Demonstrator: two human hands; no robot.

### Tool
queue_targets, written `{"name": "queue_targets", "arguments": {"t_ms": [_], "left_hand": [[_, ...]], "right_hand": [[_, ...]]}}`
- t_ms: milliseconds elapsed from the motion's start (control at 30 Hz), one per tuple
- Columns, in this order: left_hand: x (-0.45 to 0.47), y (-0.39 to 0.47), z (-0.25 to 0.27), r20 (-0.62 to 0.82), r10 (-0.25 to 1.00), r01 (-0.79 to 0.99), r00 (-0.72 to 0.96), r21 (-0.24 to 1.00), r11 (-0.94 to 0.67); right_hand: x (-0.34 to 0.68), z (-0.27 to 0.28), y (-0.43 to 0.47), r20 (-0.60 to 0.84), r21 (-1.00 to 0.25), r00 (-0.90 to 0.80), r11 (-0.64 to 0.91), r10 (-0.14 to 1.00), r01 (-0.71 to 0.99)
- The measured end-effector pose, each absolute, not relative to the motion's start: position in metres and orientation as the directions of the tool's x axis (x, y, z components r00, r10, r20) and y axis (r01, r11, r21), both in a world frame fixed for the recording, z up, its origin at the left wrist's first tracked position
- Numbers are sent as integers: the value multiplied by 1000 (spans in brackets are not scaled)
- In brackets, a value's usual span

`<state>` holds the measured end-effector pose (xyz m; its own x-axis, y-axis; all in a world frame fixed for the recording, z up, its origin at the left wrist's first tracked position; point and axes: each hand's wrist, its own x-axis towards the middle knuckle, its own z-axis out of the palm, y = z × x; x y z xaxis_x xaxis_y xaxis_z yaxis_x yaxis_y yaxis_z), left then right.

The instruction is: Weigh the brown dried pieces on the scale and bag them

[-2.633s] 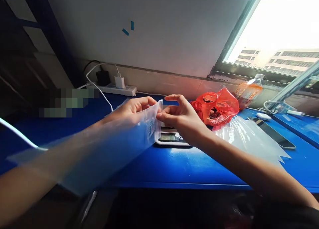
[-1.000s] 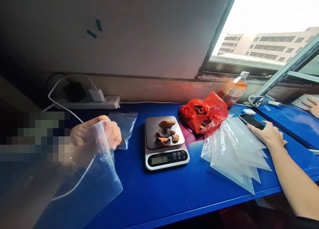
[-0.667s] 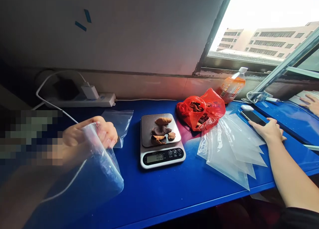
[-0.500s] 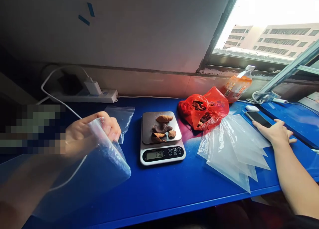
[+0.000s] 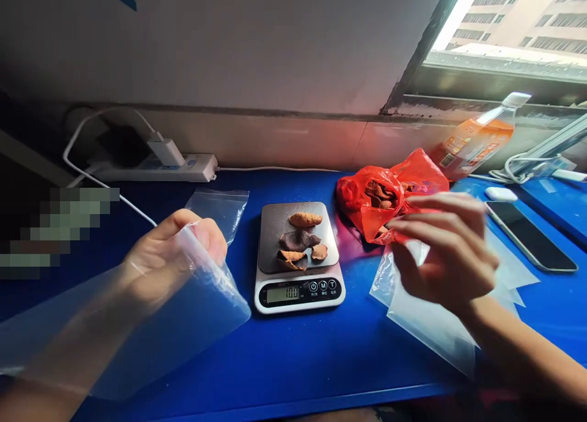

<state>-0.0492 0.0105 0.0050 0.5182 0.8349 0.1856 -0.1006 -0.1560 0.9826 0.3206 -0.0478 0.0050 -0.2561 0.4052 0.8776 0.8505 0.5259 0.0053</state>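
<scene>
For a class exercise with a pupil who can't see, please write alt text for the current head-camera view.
A left hand grips a clear plastic bag beside a digital scale reading 10.0, with brown pieces on top. The blurred right hand is in front of a red bag of similar pieces and fanned clear bags on a blue table.

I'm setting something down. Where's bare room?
Bare blue tabletop lies in front of the white digital scale, left of the fanned translucent plastic bags. Crowded: the right side, with red plastic bag and black rectangular phone.
</scene>
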Motion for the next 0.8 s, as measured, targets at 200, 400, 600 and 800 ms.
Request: {"name": "queue_targets", "arguments": {"t_ms": [200,400,600,800], "left_hand": [[-6,31,26,251,756,-129,605,967,-219],[21,4,41,246,687,-36,684,951,-306],[20,0,30,158,633,-61,758,983,-172],[5,-6,15,17,647,-80,762,995,67]], "right_hand": [[258,18,-48,645,-479,-370,731,669,486],[223,28,-46,362,-884,-355,438,862,163],[217,12,-55,395,-868,-376,475,838,146],[217,18,-56,448,-836,-523,548,725,44]]}}
